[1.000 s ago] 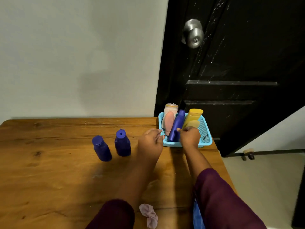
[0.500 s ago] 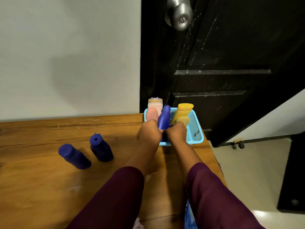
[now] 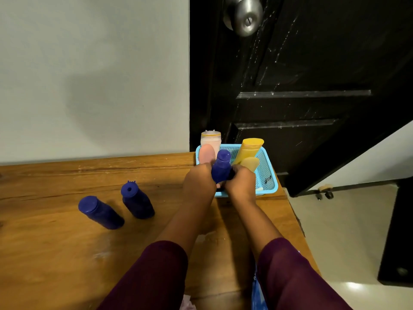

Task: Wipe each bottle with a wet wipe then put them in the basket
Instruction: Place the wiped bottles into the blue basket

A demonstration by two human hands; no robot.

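A light blue mesh basket (image 3: 266, 173) sits at the table's far right corner. In it stand a pink-and-white bottle (image 3: 210, 144), a yellow bottle (image 3: 249, 148) and a tan bottle (image 3: 250, 163). My left hand (image 3: 199, 182) and my right hand (image 3: 242, 183) both grip a dark blue bottle (image 3: 221, 165) at the basket's near edge; its lower part is hidden between them. Two more dark blue bottles stand on the table to the left, one with a flat cap (image 3: 100, 212), one with a holed cap (image 3: 137, 201). No wipe shows in either hand.
The wooden table (image 3: 55, 253) ends just right of the basket. A black door (image 3: 301, 97) with a metal knob (image 3: 244, 15) stands behind the basket. A bit of pinkish cloth (image 3: 187, 305) and a blue packet (image 3: 258, 294) peek in at the bottom edge.
The view has swung right and closer. Both hands have closed in around the dark blue bottle at the basket, and that bottle now stands more upright.
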